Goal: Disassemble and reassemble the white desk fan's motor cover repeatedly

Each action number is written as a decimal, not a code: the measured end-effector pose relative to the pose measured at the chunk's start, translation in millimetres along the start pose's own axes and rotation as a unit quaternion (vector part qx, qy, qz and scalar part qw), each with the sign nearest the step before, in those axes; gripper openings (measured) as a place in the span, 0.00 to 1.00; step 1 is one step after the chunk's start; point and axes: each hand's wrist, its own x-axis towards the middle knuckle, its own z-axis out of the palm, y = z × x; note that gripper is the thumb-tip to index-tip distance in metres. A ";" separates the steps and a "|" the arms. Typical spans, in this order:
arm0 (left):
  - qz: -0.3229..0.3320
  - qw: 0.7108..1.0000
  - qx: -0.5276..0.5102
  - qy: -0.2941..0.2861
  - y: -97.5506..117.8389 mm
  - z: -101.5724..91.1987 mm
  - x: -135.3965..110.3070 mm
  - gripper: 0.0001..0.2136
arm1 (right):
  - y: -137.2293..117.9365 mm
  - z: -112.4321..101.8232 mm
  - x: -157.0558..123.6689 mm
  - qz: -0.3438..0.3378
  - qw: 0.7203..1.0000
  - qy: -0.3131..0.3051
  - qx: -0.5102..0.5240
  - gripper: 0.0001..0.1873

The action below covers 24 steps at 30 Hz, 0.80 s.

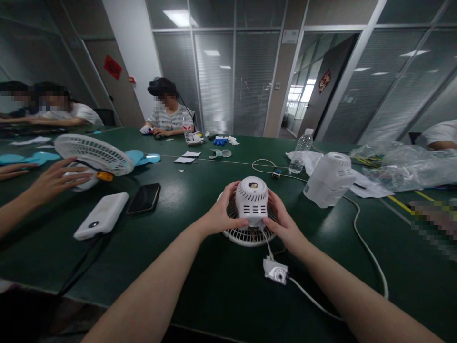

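Note:
A white fan motor housing (252,200) stands on its white grille (246,235), face down on the dark green table (200,276). My left hand (223,214) grips the housing's left side, fingers curled round it. My right hand (282,221) clasps its right side the same way. A thin wire runs from the housing down to a small white switch dial (275,271), and a white cable (371,252) leads off from it to the right.
A white fan base (330,178) and a water bottle (301,152) stand to the right, with plastic bags (407,164) behind. On the left, a co-worker's hands (53,178) hold another fan grille (94,153); a white power bank (102,215) and black phone (144,197) lie nearby.

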 end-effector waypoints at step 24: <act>-0.026 0.996 0.080 0.009 -7.5 1.5 0.3 0.50 | 6.6 -5.8 3.9 0.021 0.971 -0.011 -0.238 0.59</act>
